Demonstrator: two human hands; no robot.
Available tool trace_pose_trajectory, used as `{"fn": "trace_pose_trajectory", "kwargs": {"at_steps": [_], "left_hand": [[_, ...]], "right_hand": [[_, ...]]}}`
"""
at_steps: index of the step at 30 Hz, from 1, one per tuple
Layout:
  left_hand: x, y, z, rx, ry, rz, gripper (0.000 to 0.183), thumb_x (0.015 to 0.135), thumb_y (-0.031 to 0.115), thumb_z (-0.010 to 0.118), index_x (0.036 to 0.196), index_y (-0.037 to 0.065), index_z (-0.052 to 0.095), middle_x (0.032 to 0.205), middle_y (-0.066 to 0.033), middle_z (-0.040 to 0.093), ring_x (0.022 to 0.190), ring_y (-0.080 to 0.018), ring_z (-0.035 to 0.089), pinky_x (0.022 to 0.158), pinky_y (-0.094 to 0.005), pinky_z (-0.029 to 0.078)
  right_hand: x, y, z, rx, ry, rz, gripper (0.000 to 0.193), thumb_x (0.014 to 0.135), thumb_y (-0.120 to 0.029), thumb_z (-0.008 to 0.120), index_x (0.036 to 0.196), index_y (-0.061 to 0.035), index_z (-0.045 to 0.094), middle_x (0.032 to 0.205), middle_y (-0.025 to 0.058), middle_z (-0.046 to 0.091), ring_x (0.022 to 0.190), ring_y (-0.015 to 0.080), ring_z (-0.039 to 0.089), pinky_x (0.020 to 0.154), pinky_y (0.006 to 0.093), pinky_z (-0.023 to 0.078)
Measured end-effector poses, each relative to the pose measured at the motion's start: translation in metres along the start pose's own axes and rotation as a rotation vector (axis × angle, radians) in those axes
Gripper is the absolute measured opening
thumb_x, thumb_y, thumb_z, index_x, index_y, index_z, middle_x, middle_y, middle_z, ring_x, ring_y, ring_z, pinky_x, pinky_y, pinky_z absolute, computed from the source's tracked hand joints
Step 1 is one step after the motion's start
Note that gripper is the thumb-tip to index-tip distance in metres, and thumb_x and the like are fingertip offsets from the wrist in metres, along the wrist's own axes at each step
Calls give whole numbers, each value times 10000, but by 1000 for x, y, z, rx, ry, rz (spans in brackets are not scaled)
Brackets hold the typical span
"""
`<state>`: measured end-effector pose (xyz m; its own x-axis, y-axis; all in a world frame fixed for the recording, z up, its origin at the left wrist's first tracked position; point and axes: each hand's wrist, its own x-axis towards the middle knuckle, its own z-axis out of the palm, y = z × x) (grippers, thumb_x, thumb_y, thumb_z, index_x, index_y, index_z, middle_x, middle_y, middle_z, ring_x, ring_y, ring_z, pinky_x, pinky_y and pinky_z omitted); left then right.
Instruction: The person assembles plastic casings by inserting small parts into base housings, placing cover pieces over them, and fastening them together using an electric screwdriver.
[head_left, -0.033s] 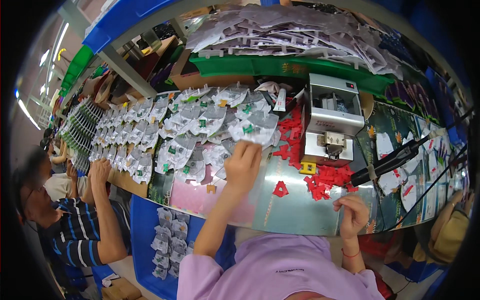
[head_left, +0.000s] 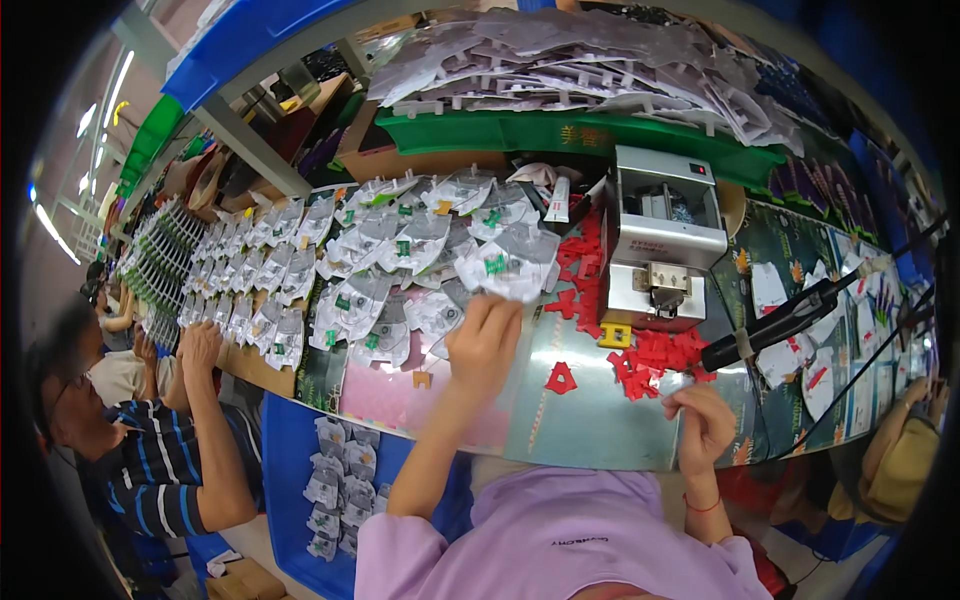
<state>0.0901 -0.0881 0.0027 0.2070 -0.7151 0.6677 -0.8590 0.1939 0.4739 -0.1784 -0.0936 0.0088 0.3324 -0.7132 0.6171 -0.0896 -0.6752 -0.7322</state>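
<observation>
My left hand (head_left: 483, 342) is closed, thumb and fingers pinching the near edge of a clear plastic piece with a green insert (head_left: 508, 262). The piece is tilted over a spread of similar clear pieces (head_left: 400, 235), several with green inserts. My right hand (head_left: 706, 425) is held low at the table's near edge, fingers curled together. Whatever its fingertips hold is too small to make out. Just beyond it lies a heap of red plastic parts (head_left: 650, 362). One red part (head_left: 561, 377) lies alone to its left, and a tan clip (head_left: 422, 380) lies farther left.
A silver machine (head_left: 665, 240) stands behind the red heap, with a yellow block (head_left: 615, 335) at its foot. A black cylindrical tool (head_left: 770, 325) with a cable slants in from the right. A green tray (head_left: 450, 132) stacked with clear sheets stands behind. At left, a co-worker's hand (head_left: 200, 345) touches pieces.
The clear piece in my left hand has shifted slightly toward me, its near edge showing more plainly. My right hand has barely moved.
</observation>
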Motion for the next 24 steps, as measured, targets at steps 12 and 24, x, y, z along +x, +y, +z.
{"fn": "trace_pose_trajectory", "kwargs": {"at_steps": [12, 24], "left_hand": [[-70, 66, -34, -244, -15, 97, 213, 623, -67, 619, 810, 30, 650, 740, -103, 603, 650, -229, 603, 548, -281, 486], [-68, 84, -29, -1391, -506, -1064, 461, 762, -22, 587, 1166, -8, 363, 1034, -114, 527, 828, -194, 577, 525, -292, 533]], "right_hand": [[42, 1, 29, 651, -191, 742, 511, 851, -89, 507, 1311, -30, 292, 1005, 85, 545, 671, 90, 553, 454, 204, 461], [49, 3, 15, 474, -337, 637, 446, 819, -100, 537, 1252, -59, 439, 931, 27, 585, 593, 34, 505, 448, 171, 404]]}}
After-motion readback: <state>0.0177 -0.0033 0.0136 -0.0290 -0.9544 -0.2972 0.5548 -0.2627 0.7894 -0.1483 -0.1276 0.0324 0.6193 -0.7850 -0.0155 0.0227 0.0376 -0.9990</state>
